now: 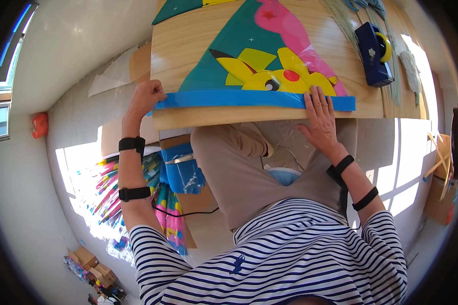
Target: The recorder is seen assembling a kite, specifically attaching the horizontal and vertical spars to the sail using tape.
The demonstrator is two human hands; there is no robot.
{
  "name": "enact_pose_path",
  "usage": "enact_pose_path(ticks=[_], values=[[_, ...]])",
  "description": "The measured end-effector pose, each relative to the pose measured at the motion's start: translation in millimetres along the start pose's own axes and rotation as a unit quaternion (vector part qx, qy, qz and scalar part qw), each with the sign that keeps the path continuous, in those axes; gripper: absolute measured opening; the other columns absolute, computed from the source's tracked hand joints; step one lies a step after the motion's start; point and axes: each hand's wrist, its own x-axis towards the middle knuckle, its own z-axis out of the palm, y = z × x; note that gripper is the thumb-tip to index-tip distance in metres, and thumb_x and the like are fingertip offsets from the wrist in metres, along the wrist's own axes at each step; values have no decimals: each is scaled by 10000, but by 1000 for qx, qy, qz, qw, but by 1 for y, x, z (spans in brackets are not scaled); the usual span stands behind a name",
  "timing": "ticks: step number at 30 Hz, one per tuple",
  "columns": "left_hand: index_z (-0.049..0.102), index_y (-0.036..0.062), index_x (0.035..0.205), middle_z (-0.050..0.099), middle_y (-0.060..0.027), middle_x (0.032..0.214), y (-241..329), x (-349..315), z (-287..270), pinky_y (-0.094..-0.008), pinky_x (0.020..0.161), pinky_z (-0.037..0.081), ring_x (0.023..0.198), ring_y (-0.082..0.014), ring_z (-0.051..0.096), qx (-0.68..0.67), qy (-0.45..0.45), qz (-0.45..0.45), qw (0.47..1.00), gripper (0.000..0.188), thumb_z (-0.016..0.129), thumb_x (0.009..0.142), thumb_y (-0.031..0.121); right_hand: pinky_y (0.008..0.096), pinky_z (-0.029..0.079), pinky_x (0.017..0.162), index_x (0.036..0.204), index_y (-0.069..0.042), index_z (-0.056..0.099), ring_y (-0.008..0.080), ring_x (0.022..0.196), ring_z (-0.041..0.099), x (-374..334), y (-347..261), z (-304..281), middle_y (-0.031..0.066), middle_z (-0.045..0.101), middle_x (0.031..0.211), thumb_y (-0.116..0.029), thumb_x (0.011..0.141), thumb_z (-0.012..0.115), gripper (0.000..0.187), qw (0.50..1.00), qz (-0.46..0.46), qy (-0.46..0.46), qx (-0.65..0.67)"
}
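A triangular printed plastic sheet (259,56), green and pink with a yellow cartoon figure, lies on the wooden table with its wide side toward me. Along that side runs a flat blue strip (213,99), close to the table's near edge. My left hand (146,96) is closed at the strip's left end, thumb and fingers pinched on it just beyond the table's corner. Near the other end, my right hand (319,114) lies flat with its fingers stretched over the strip and the sheet's lower edge. The thumb points left, away from the other fingers.
A dark blue tape dispenser (374,56) with a yellow roll stands at the right of the wooden table (180,61), beside thin pale sticks (343,20). Another printed sheet (180,9) lies at the far left. Below left are folded colourful sheets (168,213) and a blue plastic bundle (183,168).
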Motion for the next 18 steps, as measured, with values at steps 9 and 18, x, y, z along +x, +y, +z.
enact_pose_path(ticks=[9, 18], values=[[702, 91, 939, 716, -100, 994, 22, -8, 34, -422, 943, 483, 980, -339, 680, 181, 112, -39, 976, 147, 788, 820, 110, 551, 181, 1259, 1617, -51, 303, 388, 1579, 221, -2, -1, -2, 216, 246, 1694, -309, 748, 860, 1064, 1000, 0, 7, 2], [670, 2, 1201, 650, -146, 1242, 139, -91, 148, -489, 1108, 431, 1209, -332, 607, 72, 216, 307, 924, 372, 710, 836, 58, 556, 178, 1258, 1620, -60, 300, 386, 1579, 218, -1, -1, 0, 212, 253, 1691, -301, 747, 863, 1067, 1000, 3, 4, 4]])
